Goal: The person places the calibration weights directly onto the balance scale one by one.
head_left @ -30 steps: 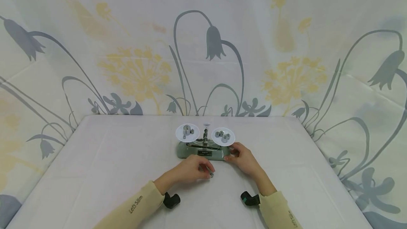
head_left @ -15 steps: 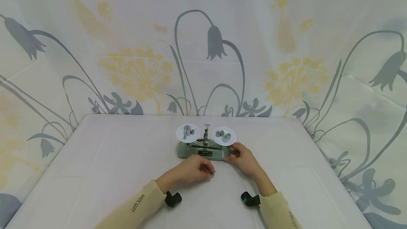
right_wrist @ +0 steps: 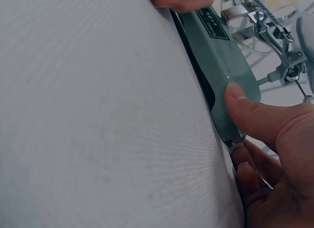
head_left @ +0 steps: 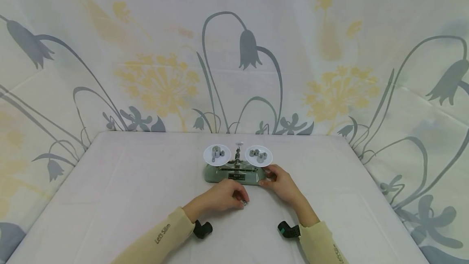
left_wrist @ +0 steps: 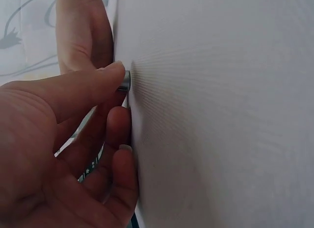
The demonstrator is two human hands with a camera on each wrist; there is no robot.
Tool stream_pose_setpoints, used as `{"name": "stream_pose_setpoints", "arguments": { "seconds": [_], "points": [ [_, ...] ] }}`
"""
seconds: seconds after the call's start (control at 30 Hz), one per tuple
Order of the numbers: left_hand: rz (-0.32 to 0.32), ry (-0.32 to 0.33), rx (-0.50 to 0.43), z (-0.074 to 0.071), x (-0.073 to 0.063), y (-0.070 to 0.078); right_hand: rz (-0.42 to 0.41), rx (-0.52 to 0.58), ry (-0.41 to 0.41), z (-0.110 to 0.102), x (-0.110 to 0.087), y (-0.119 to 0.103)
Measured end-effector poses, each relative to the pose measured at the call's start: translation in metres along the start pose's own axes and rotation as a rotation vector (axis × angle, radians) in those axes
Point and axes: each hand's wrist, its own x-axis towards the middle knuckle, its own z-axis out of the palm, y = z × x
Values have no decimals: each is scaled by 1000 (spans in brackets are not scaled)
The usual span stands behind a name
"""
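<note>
A green two-pan balance scale [head_left: 216, 175] stands on the white-covered table in the head view. My left hand [head_left: 223, 195] is in front of its base, low over the cloth, pinching a small shiny metal weight [left_wrist: 126, 81] between thumb and finger; much of the weight is hidden. My right hand [head_left: 280, 183] grips the right end of the base, the thumb on its green face and the fingers round the end, as the right wrist view shows. The left pan [head_left: 224, 160] bears a large weight and smaller ones; several weights sit on the right pan [head_left: 268, 161].
Black wrist-worn devices [head_left: 202, 229] jut from both sleeves near the table surface. Behind the table's far edge hangs a flower-printed curtain [head_left: 165, 84]. The metal beam and linkage [right_wrist: 267, 34] of the scale rise above its base.
The left pan has sunk slightly and the right pan has risen, so they now sit nearly level. My left hand has shifted very slightly right with the weight; my right hand stays put.
</note>
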Motion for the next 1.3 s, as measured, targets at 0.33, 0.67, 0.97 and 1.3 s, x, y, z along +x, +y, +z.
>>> {"name": "stream_pose_setpoints", "arguments": {
  "seconds": [0.33,0.67,0.97,1.3],
  "points": [
    [-10,-9,22,0,2,0,-6,4,-3,0,0,2],
    [24,-4,43,-1,0,6,-7,20,-5,0,0,2],
    [36,15,28,-2,0,4,-7,9,1,0,1,2],
    [62,54,2,-6,-2,4,-15,8,3,0,1,3]
  ]
}}
